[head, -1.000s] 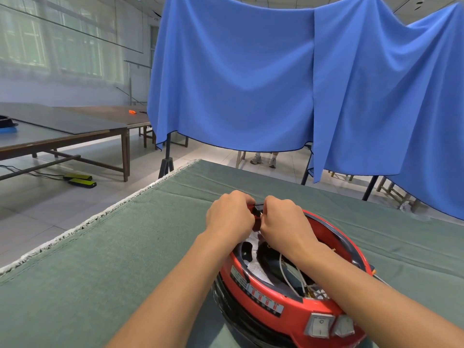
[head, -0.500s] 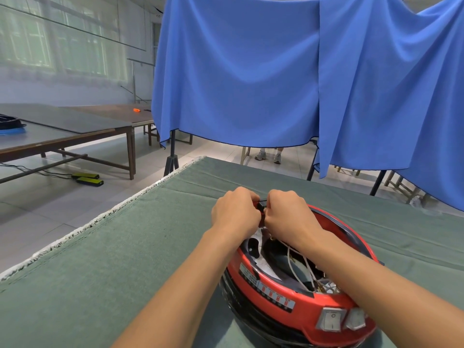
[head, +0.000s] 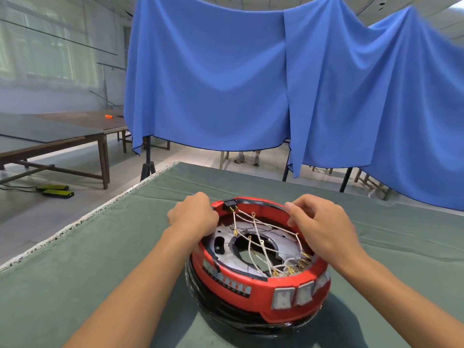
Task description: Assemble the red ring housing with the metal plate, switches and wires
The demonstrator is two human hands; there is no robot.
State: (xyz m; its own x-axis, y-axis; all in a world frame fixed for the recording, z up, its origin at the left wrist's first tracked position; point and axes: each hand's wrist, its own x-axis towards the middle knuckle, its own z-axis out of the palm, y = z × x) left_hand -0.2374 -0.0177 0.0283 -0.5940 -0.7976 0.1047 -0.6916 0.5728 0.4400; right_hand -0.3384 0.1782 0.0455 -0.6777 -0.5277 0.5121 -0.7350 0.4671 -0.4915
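Observation:
The red ring housing [head: 261, 292] stands on the green cloth of the table [head: 100, 259], over a black base. A metal plate [head: 228, 254] with a round opening lies inside it. White wires [head: 253, 237] with gold terminals cross the opening from a small black switch [head: 230, 203] on the far rim to the near right. Grey rocker switches [head: 282, 297] sit in the front face. My left hand [head: 193, 217] grips the far-left rim with curled fingers. My right hand [head: 319, 224] hovers over the right rim, fingers loosely curled, holding nothing.
A blue cloth [head: 276, 84] hangs on stands behind the table. A person's feet [head: 247, 158] show under it. Wooden tables [head: 57, 139] stand at the left, with yellow-black devices [head: 56, 192] on the floor below. The table's frayed left edge [head: 82, 219] runs diagonally.
Both hands were pinched together at the black switch on the far rim. They have parted: left to the left rim, right to the right side, baring the switch and wires.

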